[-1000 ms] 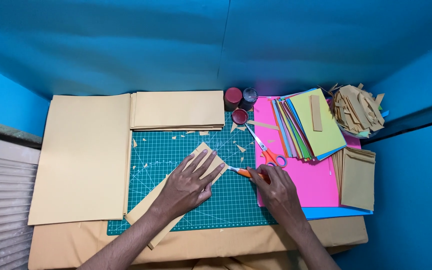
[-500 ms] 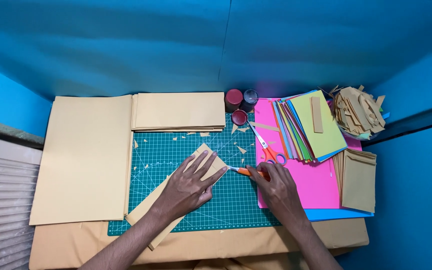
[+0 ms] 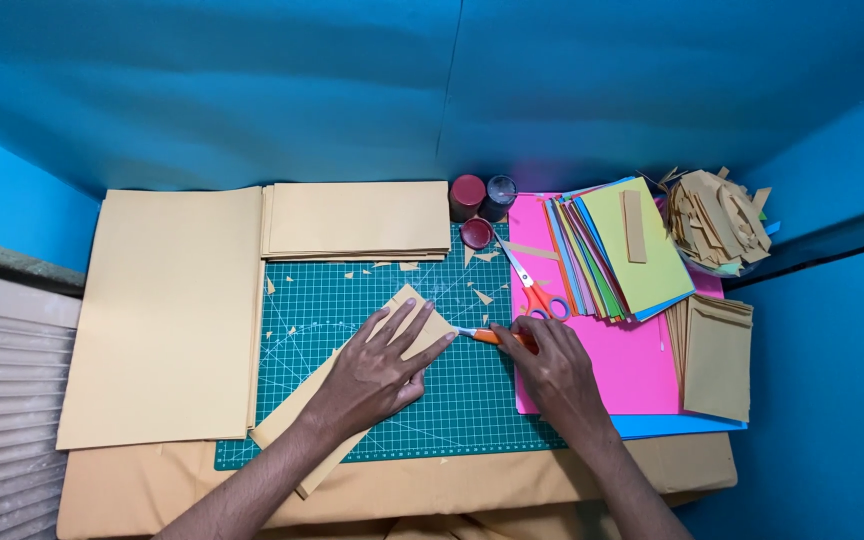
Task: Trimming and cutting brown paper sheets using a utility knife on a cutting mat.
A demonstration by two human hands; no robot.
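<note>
My left hand [image 3: 377, 370] lies flat with fingers spread on a folded tan paper piece [image 3: 297, 415] that sits diagonally on the green cutting mat [image 3: 462, 400]. My right hand [image 3: 552, 365] grips an orange-handled craft knife [image 3: 480, 335], whose blade tip touches the paper's right corner beside my left fingertips. Both forearms come in from the bottom edge.
Large tan sheets [image 3: 162, 310] lie at left, a tan stack [image 3: 357, 220] at the back. Orange scissors [image 3: 530, 290], small jars [image 3: 482, 205], a coloured paper stack [image 3: 622, 245] on a pink sheet [image 3: 632, 370], folded tan pieces [image 3: 717, 355] and a heap of scraps [image 3: 717, 215] lie at right.
</note>
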